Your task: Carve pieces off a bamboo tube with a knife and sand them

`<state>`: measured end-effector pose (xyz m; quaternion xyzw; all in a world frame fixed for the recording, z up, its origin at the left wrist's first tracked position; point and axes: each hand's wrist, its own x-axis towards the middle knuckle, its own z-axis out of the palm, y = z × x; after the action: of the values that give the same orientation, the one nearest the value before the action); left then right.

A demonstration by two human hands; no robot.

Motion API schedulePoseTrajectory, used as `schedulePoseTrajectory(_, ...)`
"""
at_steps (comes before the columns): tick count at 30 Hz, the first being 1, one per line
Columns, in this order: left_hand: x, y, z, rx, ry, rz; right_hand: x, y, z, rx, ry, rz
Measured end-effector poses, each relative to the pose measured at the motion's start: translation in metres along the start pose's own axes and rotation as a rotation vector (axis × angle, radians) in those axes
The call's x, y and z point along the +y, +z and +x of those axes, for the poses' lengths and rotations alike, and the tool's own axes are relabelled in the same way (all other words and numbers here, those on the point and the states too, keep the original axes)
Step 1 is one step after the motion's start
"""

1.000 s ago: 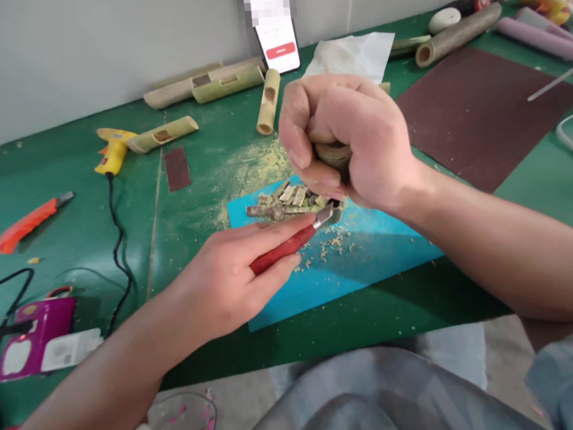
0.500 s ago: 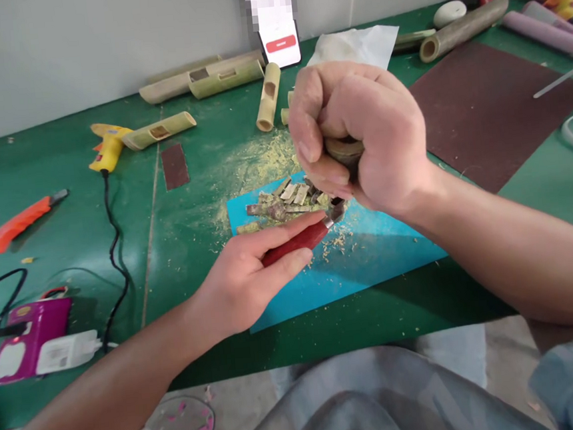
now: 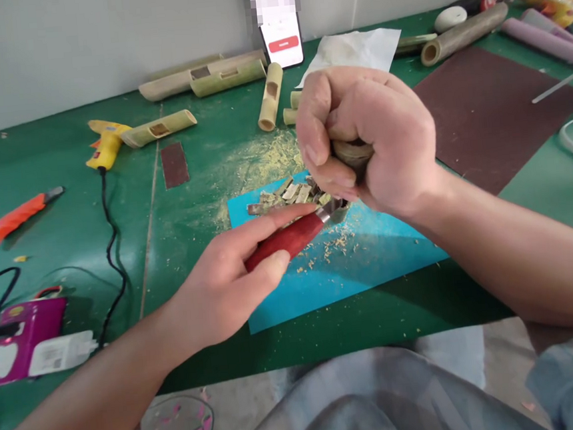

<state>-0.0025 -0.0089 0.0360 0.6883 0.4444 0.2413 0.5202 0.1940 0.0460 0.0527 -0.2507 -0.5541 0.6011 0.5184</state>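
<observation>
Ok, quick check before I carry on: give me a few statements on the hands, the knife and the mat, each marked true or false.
1. The left hand holds a red-handled knife. True.
2. The right hand lies open and flat on the blue mat. False: it is a closed fist around a bamboo piece, above the mat.
3. Shavings lie on the blue mat. True.
4. The orange utility knife lies on the blue mat. False: it lies on the green table, far to the left.
</observation>
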Motion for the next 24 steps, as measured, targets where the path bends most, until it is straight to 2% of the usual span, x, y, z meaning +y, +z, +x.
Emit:
schedulePoseTrajectory(5, 0.002, 0.002, -0.002, 0.034, 0.093, 0.129, 0.002, -0.001, -0.001, -0.024, -0.056, 0.032)
schedulePoseTrajectory(8, 0.003, 0.003, -0.002, 0.084, 0.188, 0.135, -0.001, 0.001, 0.000, 0.004, -0.050, 0.031)
schedulePoseTrajectory(13, 0.012, 0.008, -0.005, 0.180, 0.325, 0.181, -0.009, 0.001, 0.001, -0.050, -0.020, -0.006)
schedulePoseTrajectory(19, 0.012, 0.014, 0.000, 0.222, 0.569, 0.358, -0.005, -0.001, 0.000, 0.016, -0.047, -0.064)
schedulePoseTrajectory(23, 0.011, 0.016, 0.003, 0.270, 0.626, 0.419, -0.006, 0.005, -0.004, 0.156, -0.071, -0.095)
schedulePoseTrajectory(24, 0.011, 0.016, 0.004, 0.281, 0.632, 0.417, -0.008, 0.007, -0.005, 0.145, -0.039, -0.120)
